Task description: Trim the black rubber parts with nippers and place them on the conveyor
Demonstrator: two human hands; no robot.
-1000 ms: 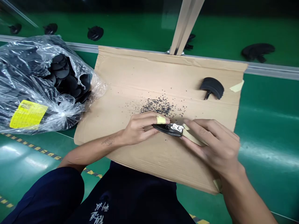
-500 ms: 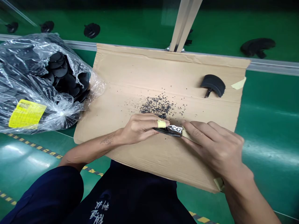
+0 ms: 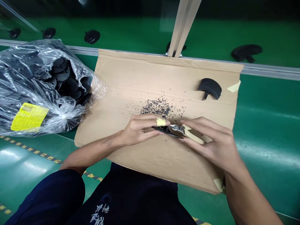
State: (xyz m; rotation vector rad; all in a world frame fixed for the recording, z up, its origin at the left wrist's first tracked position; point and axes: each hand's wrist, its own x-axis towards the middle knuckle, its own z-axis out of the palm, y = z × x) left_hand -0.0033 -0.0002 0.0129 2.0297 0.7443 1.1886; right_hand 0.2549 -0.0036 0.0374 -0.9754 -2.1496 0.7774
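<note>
- While the left hand [image 3: 140,128] stays put, the right hand [image 3: 211,139] has just eased off: those silver-headed nippers with cream handles [image 3: 191,135] were squeezed half a second ago, and now the handles are spread again.
- My read: one squeeze is over and the tool's between bites. Tips are tucked behind the left fingers though, so I can't tell if they're touching anything.
- Piece being worked on is a thin, round-edged black part [image 3: 169,133], just below the middle of the frame, tilted a bit with its right end lower, held over a tan cardboard sheet [image 3: 131,72].
- Left grip is pinching the part's left end, digits above and below it, yellow tape [image 3: 161,122] round the upper one. That forearm comes in from the lower left.
- Right grip is loose round the nippers, digits well apart with the handles between them, arm reaching up from the lower right.
- Scatter of tiny black bits [image 3: 156,107] lies on the cardboard just above the hands in frame.
</note>
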